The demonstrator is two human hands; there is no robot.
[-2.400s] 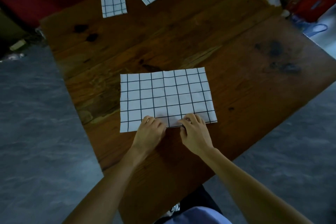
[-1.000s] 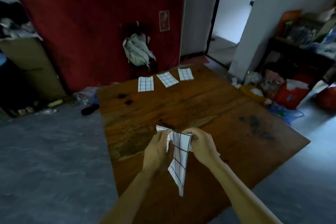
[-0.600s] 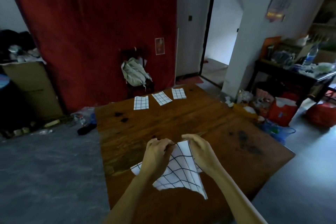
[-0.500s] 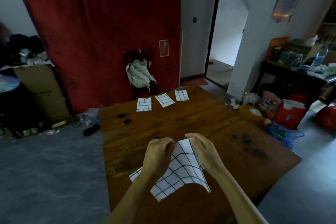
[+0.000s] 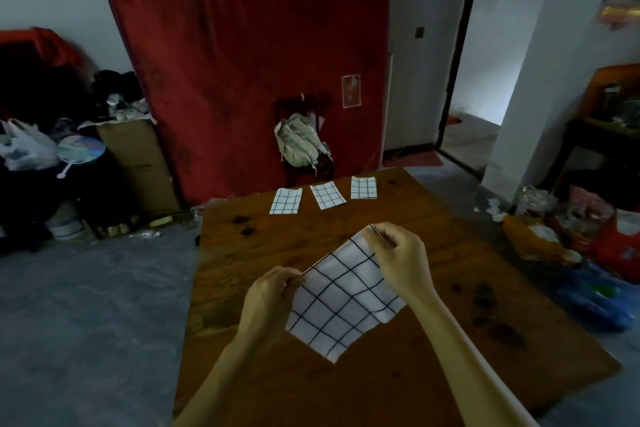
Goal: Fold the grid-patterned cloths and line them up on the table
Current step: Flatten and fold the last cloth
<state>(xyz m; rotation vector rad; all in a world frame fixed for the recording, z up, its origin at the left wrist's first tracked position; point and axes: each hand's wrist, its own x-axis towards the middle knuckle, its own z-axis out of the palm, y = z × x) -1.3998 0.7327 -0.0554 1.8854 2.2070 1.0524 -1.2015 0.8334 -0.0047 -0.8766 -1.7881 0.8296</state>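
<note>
left hand (image 5: pixel 268 300): fingers curled in, pinching the near-left end of the cloth's top edge between thumb and fingertips. Definitely gripping, not loose.

right hand (image 5: pixel 403 262): same deal, fingers curled and pinching the far end of that top edge, a bit higher and farther away than the left one.

held cloth (image 5: pixel 341 298): white with a dark grid, stretched between the two hands along its upper edge. The rest hangs down toward the near side and comes to a floppy point at the bottom. It looks lifted off the wood, but I can't tell whether that low tip touches the surface. Looks doubled over, though I can't really count layers.

cloth vs hands: sits right between them, mostly below and to the near side of the right hand, just to the right of the left one.

folded cloths: three small ones in a row at the far end, the left folded cloth (image 5: pixel 286 201), the middle folded cloth (image 5: pixel 327 196) a little skewed, and the right folded cloth (image 5: pixel 363 187). Well apart from the hands.

table (image 5: pixel 450 374): dark brown wood with darker stains on it.

background: red mattress (image 5: pixel 242 55) leaning on the wall, pale backpack (image 5: pixel 299 142) on a chair in front of it, cardboard box (image 5: pixel 138 163) to the left, open doorway on the right.
</note>
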